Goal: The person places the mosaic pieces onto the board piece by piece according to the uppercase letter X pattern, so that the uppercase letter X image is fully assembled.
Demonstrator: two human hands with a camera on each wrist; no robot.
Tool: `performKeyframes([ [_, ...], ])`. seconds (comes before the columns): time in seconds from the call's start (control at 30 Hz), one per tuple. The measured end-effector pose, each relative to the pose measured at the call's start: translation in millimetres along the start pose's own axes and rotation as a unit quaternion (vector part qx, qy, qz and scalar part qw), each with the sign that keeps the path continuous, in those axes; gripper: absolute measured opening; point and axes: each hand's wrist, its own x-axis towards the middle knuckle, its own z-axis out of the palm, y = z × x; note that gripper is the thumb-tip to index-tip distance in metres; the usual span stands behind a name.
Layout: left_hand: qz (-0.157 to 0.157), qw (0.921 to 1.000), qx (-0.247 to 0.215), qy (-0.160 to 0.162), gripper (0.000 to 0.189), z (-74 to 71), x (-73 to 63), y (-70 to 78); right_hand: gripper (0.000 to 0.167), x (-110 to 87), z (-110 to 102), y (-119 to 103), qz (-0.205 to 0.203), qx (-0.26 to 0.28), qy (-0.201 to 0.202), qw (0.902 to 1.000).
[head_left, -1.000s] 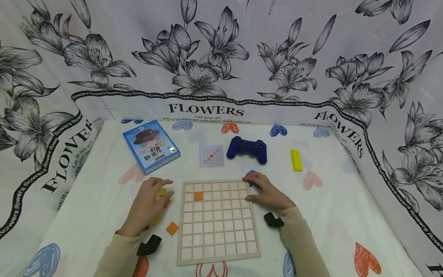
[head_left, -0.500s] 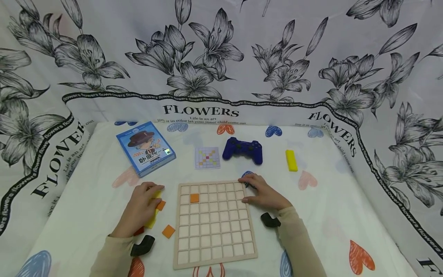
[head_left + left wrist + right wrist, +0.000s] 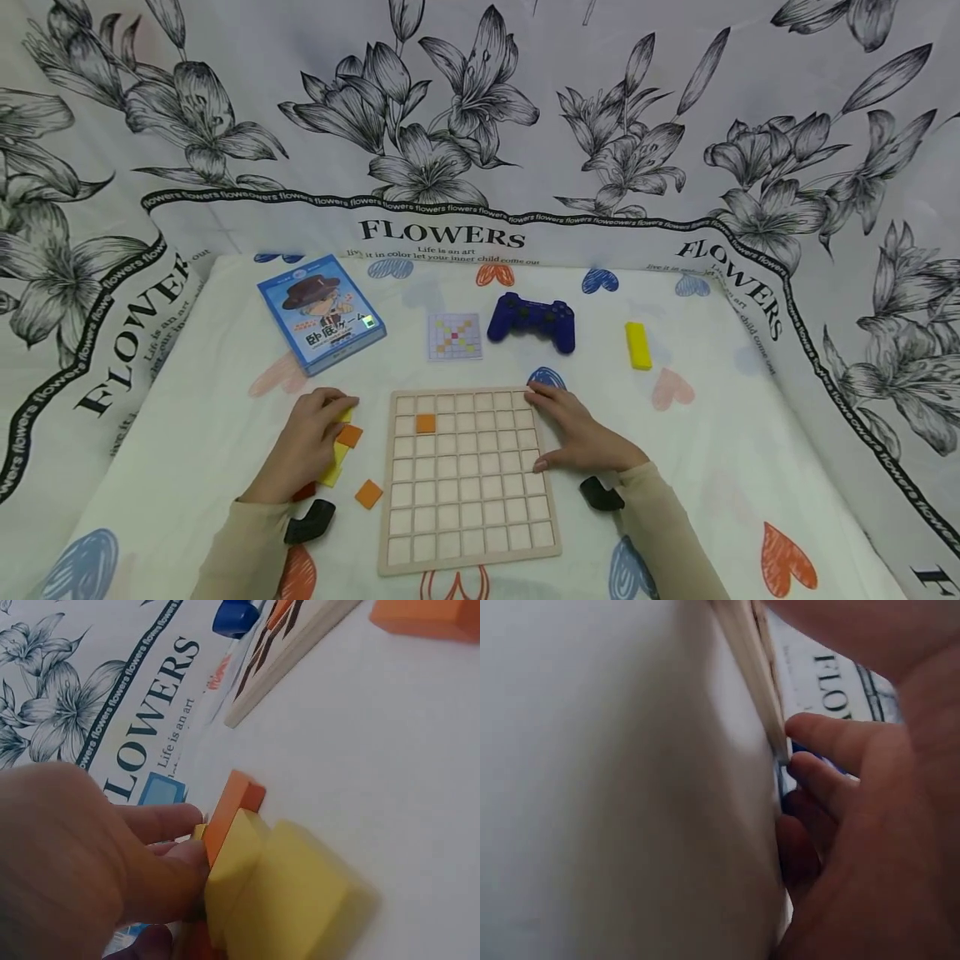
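Observation:
A square wooden grid board (image 3: 455, 482) lies before me, with one orange tile (image 3: 425, 423) in a cell near its top left corner. Left of the board, my left hand (image 3: 303, 442) reaches over a cluster of yellow and orange blocks. Its thumb and index finger pinch a small yellow block (image 3: 199, 831), mostly hidden behind the fingertips. Beside it stand an orange block (image 3: 234, 806) and larger yellow blocks (image 3: 289, 900). My right hand (image 3: 585, 433) rests at the board's right rim, fingertips near the upper corner and thumb lower down, fingers loosely extended.
A loose orange tile (image 3: 368, 494) lies between the cluster and the board. Behind are a blue game box (image 3: 324, 315), a card with a coloured grid pattern (image 3: 454, 337), a blue game controller (image 3: 532, 322) and a yellow block (image 3: 638, 346). Red shows under the left wrist (image 3: 303, 492).
My left hand has moved left and down onto the blocks, its thumb and index finger closing in. The right thumb has slid lower along the board's rim.

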Motion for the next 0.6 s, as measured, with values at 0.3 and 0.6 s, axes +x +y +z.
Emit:
performKeyframes([
  [0.3, -0.027, 0.9994, 0.02, -0.008, 0.029, 2.7, 3.3, 1.9, 0.105, -6.5, 6, 5, -0.019, 0.007, 0.014, 0.9997],
  [0.6, -0.014, 0.9983, 0.038, 0.042, 0.036, 1.1, 17.6, 24.5, 0.102, -5.1, 4, 5, -0.026, 0.02, 0.014, 0.9994],
])
